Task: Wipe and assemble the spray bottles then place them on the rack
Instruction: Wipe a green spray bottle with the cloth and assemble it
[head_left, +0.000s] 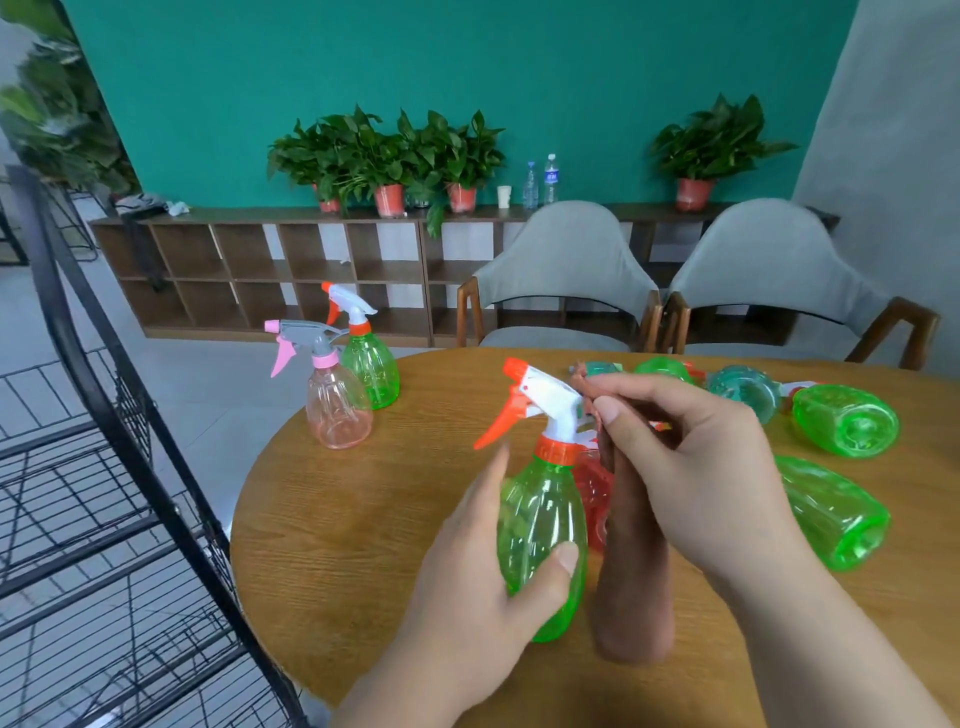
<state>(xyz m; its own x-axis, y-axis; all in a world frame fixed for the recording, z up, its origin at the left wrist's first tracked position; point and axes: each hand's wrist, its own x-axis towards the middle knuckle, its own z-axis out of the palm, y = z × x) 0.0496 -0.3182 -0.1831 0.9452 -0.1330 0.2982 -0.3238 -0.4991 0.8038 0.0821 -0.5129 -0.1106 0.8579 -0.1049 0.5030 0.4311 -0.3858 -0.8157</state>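
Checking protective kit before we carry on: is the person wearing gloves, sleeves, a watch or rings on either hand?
No. The left hand and right hand are bare: no gloves, rings or watch visible. The forearms are uncovered down to the frame's lower edge, so no sleeves show. The fingernails in view are short and unpainted.

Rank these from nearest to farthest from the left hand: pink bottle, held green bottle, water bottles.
1. The held green bottle, gripped by the left hand.
2. The pink bottle, at the left edge of the table.
3. The water bottles, on the far shelf.
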